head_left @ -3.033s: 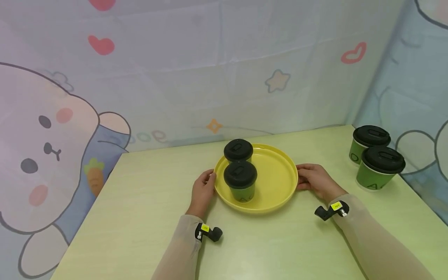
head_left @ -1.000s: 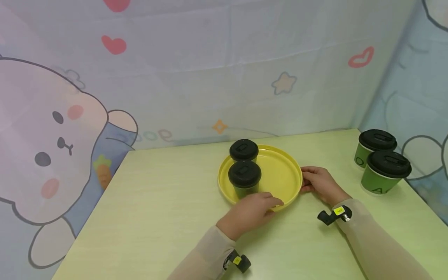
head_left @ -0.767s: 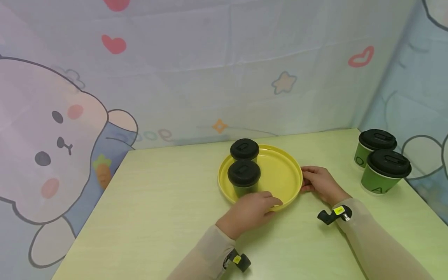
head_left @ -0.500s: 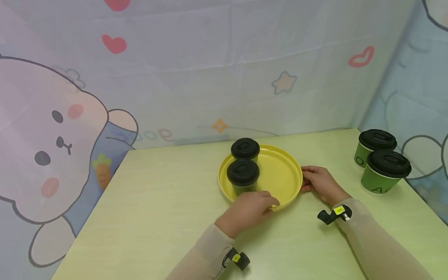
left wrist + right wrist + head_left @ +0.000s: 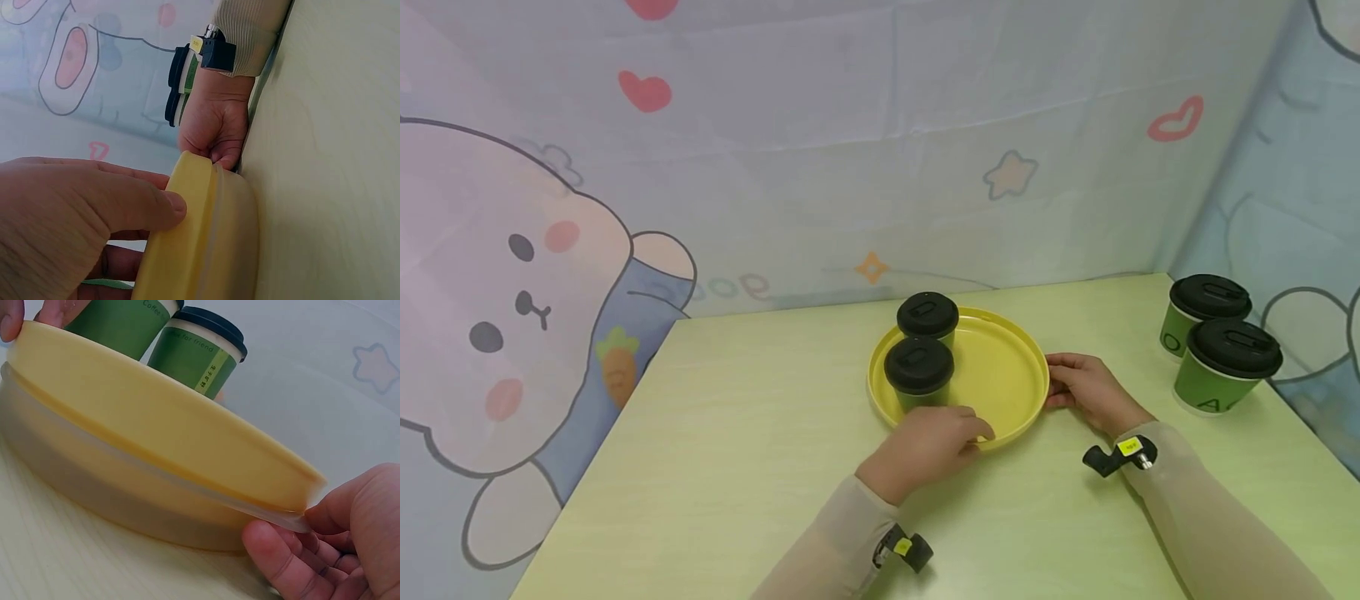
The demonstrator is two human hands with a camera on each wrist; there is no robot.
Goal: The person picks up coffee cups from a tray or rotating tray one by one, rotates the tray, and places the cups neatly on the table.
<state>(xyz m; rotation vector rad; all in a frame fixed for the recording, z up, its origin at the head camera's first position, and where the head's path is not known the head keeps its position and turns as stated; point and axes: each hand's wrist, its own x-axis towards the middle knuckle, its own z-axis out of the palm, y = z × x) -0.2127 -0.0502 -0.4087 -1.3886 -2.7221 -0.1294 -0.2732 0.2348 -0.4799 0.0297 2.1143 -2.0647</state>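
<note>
A round yellow tray (image 5: 996,375) bears two green paper coffee cups, a nearer one (image 5: 919,367) and one behind it (image 5: 927,315), both with black lids. My left hand (image 5: 925,446) pinches the tray's near rim, just in front of the nearer cup. In the left wrist view its thumb (image 5: 165,209) lies against the outer wall and its fingers go over the inner side. At the right rim my right hand (image 5: 1086,387) grips the edge. The right wrist view shows thumb and fingers meeting at the tray's lower edge (image 5: 275,519).
Two more lidded green coffee cups, a back one (image 5: 1208,298) and a front one (image 5: 1221,375), stand at the table's right side. A cartoon-printed cloth (image 5: 790,167) hangs behind the pale table (image 5: 715,467).
My left hand has gone from the left rim to the near rim. Since then it has slid slightly left, and the tray's cups have turned a little clockwise. My right hand stays at the right rim.
</note>
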